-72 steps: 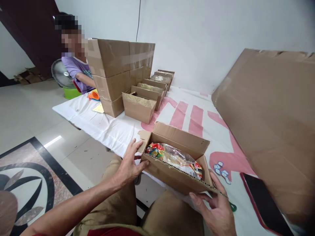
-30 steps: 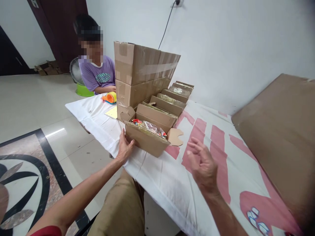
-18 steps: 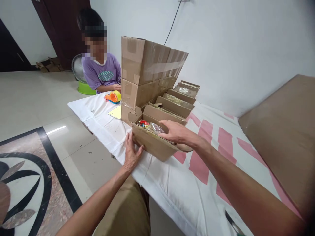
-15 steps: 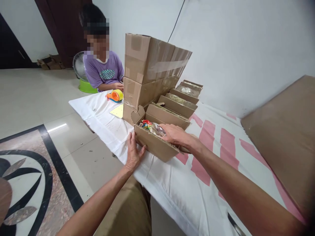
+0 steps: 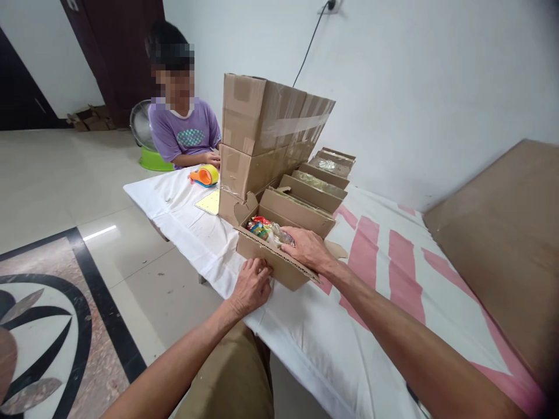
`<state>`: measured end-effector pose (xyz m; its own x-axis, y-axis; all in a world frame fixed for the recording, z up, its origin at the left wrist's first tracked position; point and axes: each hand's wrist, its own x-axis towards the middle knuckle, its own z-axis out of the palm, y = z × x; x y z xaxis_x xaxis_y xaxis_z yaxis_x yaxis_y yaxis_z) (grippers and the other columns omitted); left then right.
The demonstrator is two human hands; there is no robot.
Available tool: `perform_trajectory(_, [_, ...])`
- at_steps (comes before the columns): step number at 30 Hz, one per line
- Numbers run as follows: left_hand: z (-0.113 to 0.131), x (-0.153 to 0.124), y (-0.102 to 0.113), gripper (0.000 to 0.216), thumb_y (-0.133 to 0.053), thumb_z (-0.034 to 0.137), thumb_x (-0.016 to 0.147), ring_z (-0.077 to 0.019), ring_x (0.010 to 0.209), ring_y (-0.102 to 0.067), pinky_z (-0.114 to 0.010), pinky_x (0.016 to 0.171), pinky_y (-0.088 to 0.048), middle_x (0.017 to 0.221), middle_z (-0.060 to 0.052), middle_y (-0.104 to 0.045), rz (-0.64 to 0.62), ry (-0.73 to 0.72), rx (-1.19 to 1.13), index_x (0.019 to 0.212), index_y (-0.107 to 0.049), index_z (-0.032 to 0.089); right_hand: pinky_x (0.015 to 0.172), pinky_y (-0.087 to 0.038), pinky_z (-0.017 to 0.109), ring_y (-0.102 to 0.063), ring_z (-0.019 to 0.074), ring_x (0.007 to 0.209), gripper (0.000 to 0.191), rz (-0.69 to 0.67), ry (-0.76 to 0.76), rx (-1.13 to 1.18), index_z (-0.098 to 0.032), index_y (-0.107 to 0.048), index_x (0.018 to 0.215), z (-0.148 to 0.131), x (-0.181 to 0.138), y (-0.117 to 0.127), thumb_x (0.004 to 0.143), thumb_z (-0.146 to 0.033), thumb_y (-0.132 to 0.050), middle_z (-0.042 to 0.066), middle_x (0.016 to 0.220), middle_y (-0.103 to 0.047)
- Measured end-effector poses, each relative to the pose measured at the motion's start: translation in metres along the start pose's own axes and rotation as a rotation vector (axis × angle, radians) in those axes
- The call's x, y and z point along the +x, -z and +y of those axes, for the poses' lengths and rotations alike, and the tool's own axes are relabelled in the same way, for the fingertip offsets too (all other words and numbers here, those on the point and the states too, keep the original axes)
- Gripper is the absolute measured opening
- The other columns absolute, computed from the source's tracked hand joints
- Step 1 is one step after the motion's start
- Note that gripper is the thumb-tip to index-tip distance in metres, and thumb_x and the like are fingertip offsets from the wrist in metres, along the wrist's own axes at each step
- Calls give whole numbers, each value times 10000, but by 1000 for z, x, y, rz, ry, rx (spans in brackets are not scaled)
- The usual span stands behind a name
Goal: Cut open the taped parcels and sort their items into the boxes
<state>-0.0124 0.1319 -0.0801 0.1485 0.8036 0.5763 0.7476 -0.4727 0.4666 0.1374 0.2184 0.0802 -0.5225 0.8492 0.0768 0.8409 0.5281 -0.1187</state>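
An open cardboard box (image 5: 262, 256) holding colourful packets in clear plastic (image 5: 267, 230) sits near the table's front edge, at the near end of a row of similar open boxes (image 5: 317, 186). My right hand (image 5: 308, 249) lies on the box's front rim, fingers curled over it, touching the plastic packet. My left hand (image 5: 252, 285) rests on the white cloth (image 5: 301, 326) against the box's lower front, fingers bent and closed, nothing visible in them.
Tall taped cartons (image 5: 266, 137) stand stacked behind the row. A person in a purple shirt (image 5: 183, 131) sits at the table's far end beside an orange and yellow tape dispenser (image 5: 204, 174). A large flat cardboard sheet (image 5: 498, 244) lies on the right.
The box went from in front of me to the end of the row. My right hand came down onto its rim; my left hand slid from its side to its front.
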Motion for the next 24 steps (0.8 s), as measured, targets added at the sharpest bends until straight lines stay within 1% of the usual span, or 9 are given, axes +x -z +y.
perform_trajectory(2, [-1, 0, -2, 285, -564, 132, 812, -290, 995, -585, -457, 860, -549, 1089, -139, -613, -24, 7, 2, 1076, -646, 197, 1067, -500, 475, -681, 314, 1243, 459, 57, -11, 40, -217, -674, 1346, 0, -2, -2, 896, -210, -585, 101, 1331, -740])
perform_trajectory(5, [-3, 0, -4, 301, -582, 157, 812, -299, 1030, -591, -468, 879, -556, 1125, -144, -613, -56, 22, 6, 1107, -626, 197, 1085, -507, 488, -684, 305, 1247, 465, 154, -41, 112, -230, -680, 1349, 2, -2, -2, 896, -213, -575, 89, 1352, -730])
perform_trajectory(9, [-3, 0, -5, 349, -606, 175, 802, -308, 1052, -616, -491, 910, -551, 1180, -144, -630, -98, 23, 15, 1149, -613, 212, 1049, -551, 425, -720, 277, 1178, 480, 251, -60, 218, -210, -688, 1347, 4, 1, 8, 875, -243, -608, 74, 1318, -750])
perform_trajectory(12, [-3, 1, -4, 441, -612, 180, 804, -322, 1109, -627, -511, 955, -539, 1243, -157, -632, -120, 13, 15, 1244, -589, 205, 1021, -566, 406, -736, 266, 1122, 483, 329, -41, 277, -198, -692, 1344, 1, -3, 30, 869, -259, -626, 68, 1272, -770])
perform_trajectory(14, [-4, 1, -4, 481, -609, 191, 816, -327, 1123, -635, -519, 972, -532, 1255, -164, -637, -131, 3, 10, 1295, -571, 197, 990, -580, 412, -745, 260, 1070, 467, 417, 1, 339, -214, -706, 1322, -1, -11, 49, 861, -272, -655, 52, 1221, -787])
perform_trajectory(17, [-4, 1, -3, 483, -610, 215, 828, -326, 1108, -653, -511, 972, -532, 1239, -161, -654, -144, -16, 0, 1309, -569, 195, 927, -608, 418, -756, 246, 993, 431, 558, 92, 495, -202, -727, 1264, -1, -29, 81, 844, -292, -705, 38, 1138, -802])
perform_trajectory(19, [-5, 1, -2, 477, -613, 233, 831, -323, 1103, -662, -504, 968, -536, 1233, -156, -662, -144, -29, -7, 1305, -573, 198, 903, -622, 416, -761, 239, 994, 402, 627, 131, 614, -194, -733, 1228, 2, -44, 100, 844, -316, -721, 34, 1124, -800])
perform_trajectory(22, [-4, 2, -1, 497, -627, 248, 815, -320, 1101, -671, -492, 957, -551, 1247, -158, -665, -124, -51, -16, 1308, -576, 201, 873, -638, 418, -773, 242, 998, 398, 713, 110, 752, -209, -739, 1211, 9, -71, 122, 841, -355, -755, 37, 1106, -806])
perform_trajectory(24, [-4, 2, 0, 498, -630, 234, 801, -309, 1088, -679, -471, 946, -562, 1238, -149, -671, -95, -63, -21, 1296, -587, 206, 870, -643, 442, -778, 255, 981, 432, 779, 36, 765, -222, -751, 1208, 18, -95, 130, 811, -385, -800, 44, 1082, -812])
